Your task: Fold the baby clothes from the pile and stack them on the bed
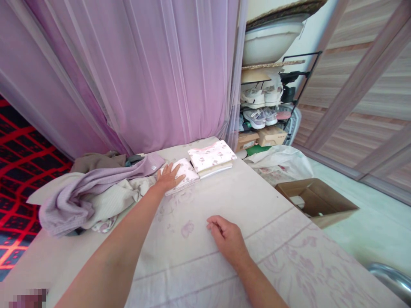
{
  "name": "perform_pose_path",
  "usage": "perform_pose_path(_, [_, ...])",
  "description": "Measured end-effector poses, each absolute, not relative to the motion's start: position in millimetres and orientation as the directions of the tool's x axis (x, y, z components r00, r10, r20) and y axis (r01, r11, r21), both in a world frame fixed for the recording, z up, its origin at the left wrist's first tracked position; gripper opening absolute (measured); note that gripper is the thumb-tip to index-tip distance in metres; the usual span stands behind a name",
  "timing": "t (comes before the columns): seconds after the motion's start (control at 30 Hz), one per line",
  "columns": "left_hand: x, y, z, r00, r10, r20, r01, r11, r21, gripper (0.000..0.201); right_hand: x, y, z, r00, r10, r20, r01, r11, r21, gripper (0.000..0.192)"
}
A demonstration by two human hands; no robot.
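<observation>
The left hand [169, 176] lies flat, fingers spread, on a small folded white printed cloth [185, 173] at the frame's centre. The right hand [226, 237] rests below on the pale floral bedsheet [257, 201], fingers seemingly curled loosely, holding nothing.

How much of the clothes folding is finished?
Looks partly done. Two folded stacks sit neatly at the far edge of the bed. The left hand presses flat on a small folded piece; the right hand rests empty on the sheet. A heap of unfolded clothes remains.
</observation>
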State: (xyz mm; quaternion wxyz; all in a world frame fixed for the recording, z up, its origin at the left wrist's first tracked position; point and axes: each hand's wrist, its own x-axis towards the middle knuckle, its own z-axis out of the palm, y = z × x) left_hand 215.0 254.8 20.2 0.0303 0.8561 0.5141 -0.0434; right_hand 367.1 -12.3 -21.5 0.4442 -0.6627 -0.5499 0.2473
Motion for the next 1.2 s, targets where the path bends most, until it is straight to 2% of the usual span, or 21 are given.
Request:
perform_pose_path(0.17, [214.2,256.4,19.6,0.482,0.871,-0.095,0.876,-0.482,0.031,0.073,367.7,-11.4,-21.7,0.287,0.944,0.163,0.492,0.001,-0.871,0.025])
perform_pose_path(0.33, [202.6,230.0,15.9,0.482,0.874,0.06,0.872,-0.485,0.061,0.064,368.3,-10.2,-24.1,0.291,0.938,0.189,0.495,0.021,-0.868,0.026])
perform_pose_path(0.43, [182.6,186.9,-0.5,0.541,0.821,0.182,0.821,-0.563,0.098,0.064,368.5,-8.8,-25.4,0.294,0.933,0.208,0.512,0.03,-0.858,0.027])
perform_pose_path(0.5, [164.1,150.8,-15.4,0.587,0.782,0.21,0.777,-0.617,0.128,0.067,368.6,-7.6,-26.2,0.294,0.933,0.21,0.51,0.033,-0.86,0.028])
perform_pose_path(0.6, [135.2,100.6,-33.7,0.638,0.752,0.166,0.739,-0.659,0.141,0.062,369.1,-6.3,-28.3,0.294,0.931,0.216,0.502,0.042,-0.864,0.03])
perform_pose_path(0.73, [107.5,60.3,-39.1,0.601,0.785,0.151,0.775,-0.618,0.129,0.058,370.1,-5.3,-32.4,0.313,0.921,0.23,0.517,0.038,-0.855,0.03])
perform_pose_path(1.07, [102.8,35.1,-24.2,0.467,0.863,0.192,0.854,-0.496,0.154,0.045,373.1,0.0,-34.4,0.282,0.937,0.206,0.611,-0.009,-0.792,0.028])
perform_pose_path(1.2, [109.5,27.9,-11.8,0.432,0.897,0.098,0.88,-0.442,0.173,0.046,369.5,-11.8,-28.0,0.222,0.956,0.193,0.64,0.006,-0.768,0.028])
